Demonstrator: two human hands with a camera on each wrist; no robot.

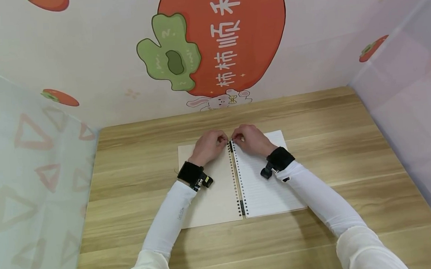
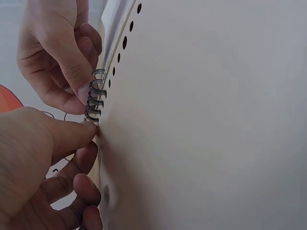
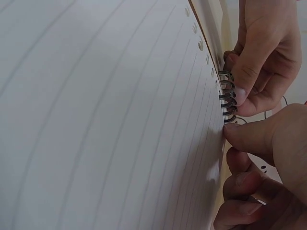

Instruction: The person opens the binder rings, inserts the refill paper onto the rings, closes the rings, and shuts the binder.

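Note:
A loose-leaf notebook lies open on the wooden table, its plain beige cover at left and its lined white pages at right. Punched holes run along both inner edges. A short dark binding coil joins the two sides at the top of the spine, and another binding coil sits near the bottom. My left hand pinches the top coil from the cover side. From the page side, my right hand pinches the same coil, thumb and fingertips close to the left ones. Both wrist views show the coil's rings between the thumbs.
The wooden table extends around the notebook. A wall printed with a large orange fruit rises behind its back edge, with patterned panels at the sides. Each wrist carries a black strap with a small camera.

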